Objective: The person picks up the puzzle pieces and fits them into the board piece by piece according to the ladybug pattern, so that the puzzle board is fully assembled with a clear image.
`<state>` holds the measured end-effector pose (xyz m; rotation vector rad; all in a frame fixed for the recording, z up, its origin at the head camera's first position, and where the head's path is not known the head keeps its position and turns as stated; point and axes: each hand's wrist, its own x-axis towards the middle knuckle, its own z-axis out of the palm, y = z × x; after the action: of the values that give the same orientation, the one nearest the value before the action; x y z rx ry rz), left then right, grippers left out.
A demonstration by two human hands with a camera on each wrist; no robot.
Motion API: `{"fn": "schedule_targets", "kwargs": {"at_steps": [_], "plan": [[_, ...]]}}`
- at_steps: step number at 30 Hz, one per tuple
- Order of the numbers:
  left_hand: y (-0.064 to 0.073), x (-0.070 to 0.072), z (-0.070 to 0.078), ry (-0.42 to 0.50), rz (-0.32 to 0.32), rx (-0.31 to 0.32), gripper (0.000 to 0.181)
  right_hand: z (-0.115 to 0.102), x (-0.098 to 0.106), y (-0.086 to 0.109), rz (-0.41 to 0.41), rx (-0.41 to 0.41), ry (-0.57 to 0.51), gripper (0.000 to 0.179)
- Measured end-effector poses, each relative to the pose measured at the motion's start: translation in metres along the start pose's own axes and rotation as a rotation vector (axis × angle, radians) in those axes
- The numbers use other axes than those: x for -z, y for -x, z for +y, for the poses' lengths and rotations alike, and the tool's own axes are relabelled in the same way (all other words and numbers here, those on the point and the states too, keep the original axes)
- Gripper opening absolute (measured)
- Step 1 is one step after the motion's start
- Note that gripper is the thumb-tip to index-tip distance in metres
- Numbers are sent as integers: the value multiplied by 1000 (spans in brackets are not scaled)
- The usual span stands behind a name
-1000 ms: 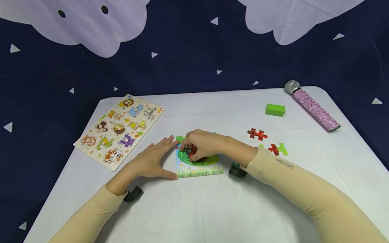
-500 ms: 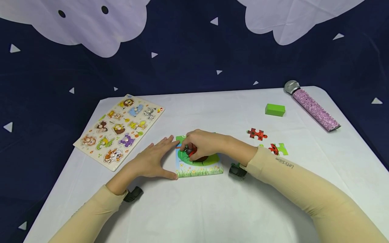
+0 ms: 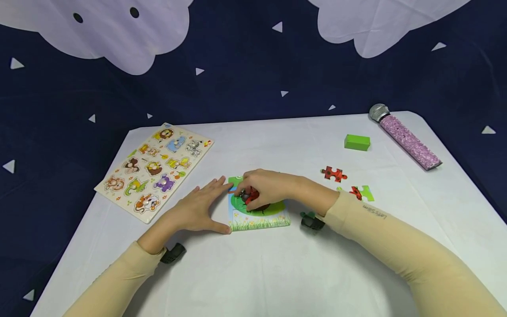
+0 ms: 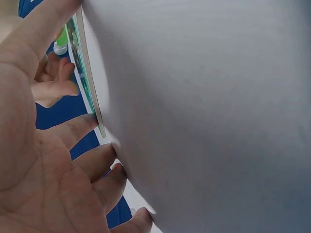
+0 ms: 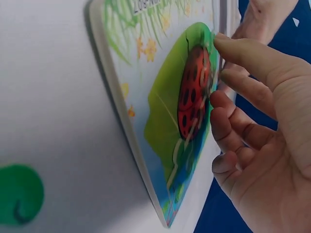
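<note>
From the head camera, the left hand (image 3: pixel 198 210) lies flat with straight fingers, thumb and forefinger bracing the left edge of the square cardboard ladybird jigsaw board (image 3: pixel 259 213), which sits in the middle of the white table (image 3: pixel 277 273). The right hand (image 3: pixel 263 187) bends over the board, fingertips pressing a red-and-black ladybird puzzle piece (image 3: pixel 250 195) into the picture. Two loose red-and-green pieces (image 3: pixel 334 174) lie to the right, near a green block (image 3: pixel 357 142) and a pink glitter microphone (image 3: pixel 408 140); a wooden animal peg board (image 3: pixel 154 169) lies to the left. The right sleeve bears small lettering, seemingly "LetsSlim"

The left wrist view shows the open palm, fingertips (image 4: pixel 82 127) against the board's thin edge (image 4: pixel 90 92)

In the right wrist view, curled fingers (image 5: pixel 243 53) rest on the ladybird, whose piece (image 5: pixel 192 94) looks nearly flush. Print on the board's top edge is cut off, unreadable

Judging by this, the seating step is in hand; next calls for a firm press down, then a reach for a loose piece
</note>
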<state>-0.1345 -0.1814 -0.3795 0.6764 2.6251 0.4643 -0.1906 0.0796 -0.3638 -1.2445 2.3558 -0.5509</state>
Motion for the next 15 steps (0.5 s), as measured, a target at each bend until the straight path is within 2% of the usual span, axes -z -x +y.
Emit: {"fn": "schedule_targets", "kwargs": {"at_steps": [7,15], "plan": [[0,0,1,2,3,1,125,12,13,16,67,-23,-30,46],[0,0,0,3,13,-2,125,33,30,50,141,-91,-61,45]]}}
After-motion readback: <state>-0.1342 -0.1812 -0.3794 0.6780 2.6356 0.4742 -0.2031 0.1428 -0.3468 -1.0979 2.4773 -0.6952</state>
